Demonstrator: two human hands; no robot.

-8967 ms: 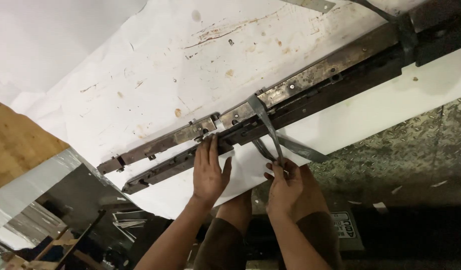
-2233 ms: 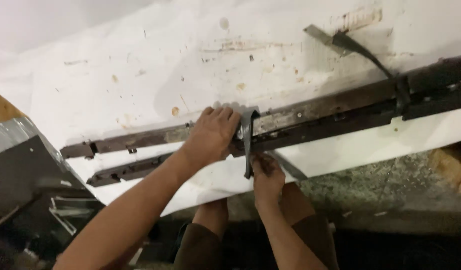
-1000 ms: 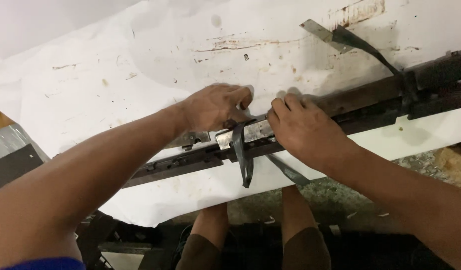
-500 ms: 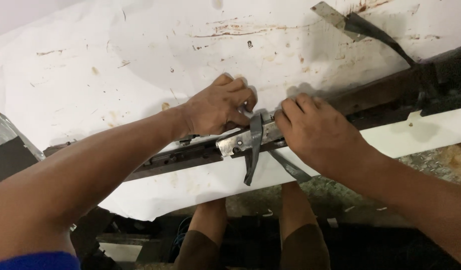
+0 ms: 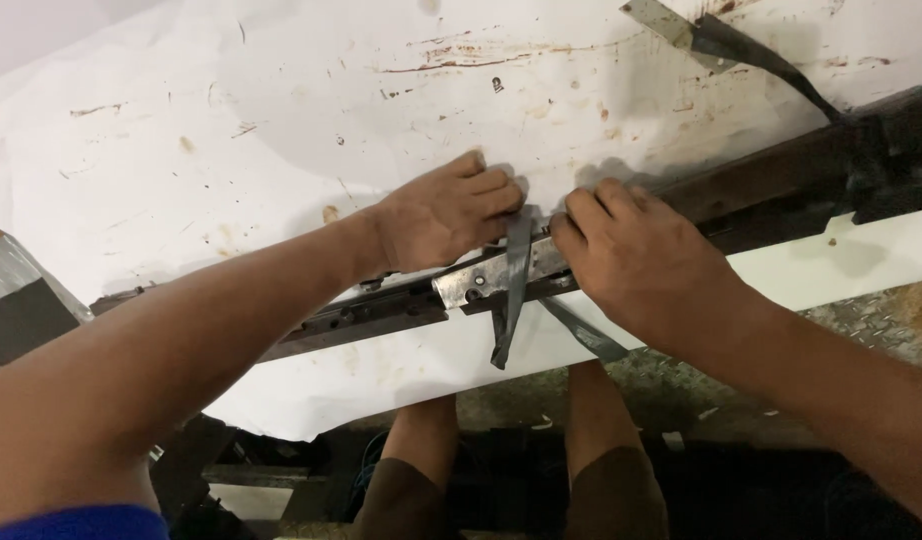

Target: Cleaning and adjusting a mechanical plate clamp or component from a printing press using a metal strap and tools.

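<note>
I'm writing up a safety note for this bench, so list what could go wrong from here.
Both hands, left hand and right hand, press on the long metal rails right where the grey strap crosses; fingers could get pinched or nicked on the metal edges.

The strap's loose end hangs over the edge of the white sheet; if the grip slips, it may spring loose.

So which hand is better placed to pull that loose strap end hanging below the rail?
Probably the right hand: it rests on the rail just beside the strap, nearest the hanging end. The left hand lies above the rail, farther away.
</note>
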